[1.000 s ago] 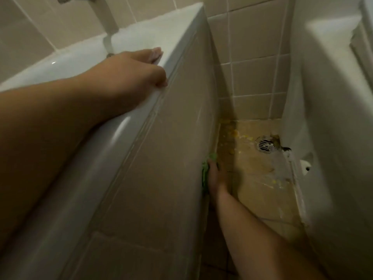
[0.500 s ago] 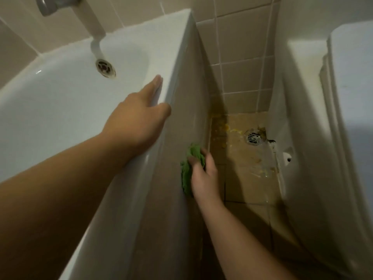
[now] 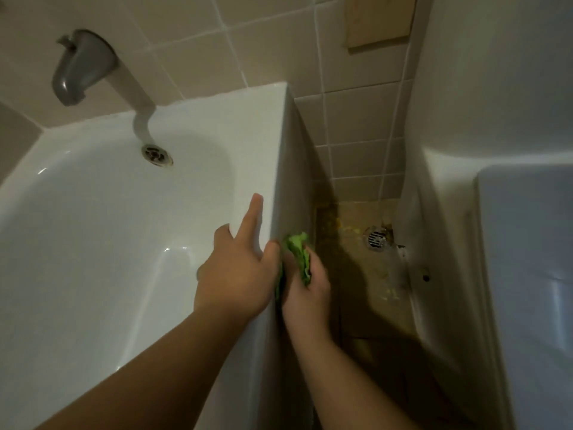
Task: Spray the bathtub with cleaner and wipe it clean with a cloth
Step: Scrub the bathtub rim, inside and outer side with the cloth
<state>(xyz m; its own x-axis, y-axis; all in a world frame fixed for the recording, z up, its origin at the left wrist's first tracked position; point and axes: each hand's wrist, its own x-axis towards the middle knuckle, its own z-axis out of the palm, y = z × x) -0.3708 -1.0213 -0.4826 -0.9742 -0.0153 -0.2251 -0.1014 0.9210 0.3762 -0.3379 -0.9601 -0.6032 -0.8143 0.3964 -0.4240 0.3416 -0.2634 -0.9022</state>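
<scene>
Cloth [image 3: 299, 256] (green) gripped by right hand [image 3: 305, 293] against bathtub [image 3: 93, 231] side

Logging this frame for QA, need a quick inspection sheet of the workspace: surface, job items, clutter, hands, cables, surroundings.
Surface: white bathtub, rim and outer side panel in view; basin looks clean.
Job's things: green cloth against the side panel near the rim; spray cleaner not seen.
Clutter: yellowish stains on floor around the floor drain.
Hands: left hand rests open on the rim; right hand holds the cloth.
Cables: nothing seen.
Surroundings: grey spout, tub drain, tiled wall, toilet.
</scene>
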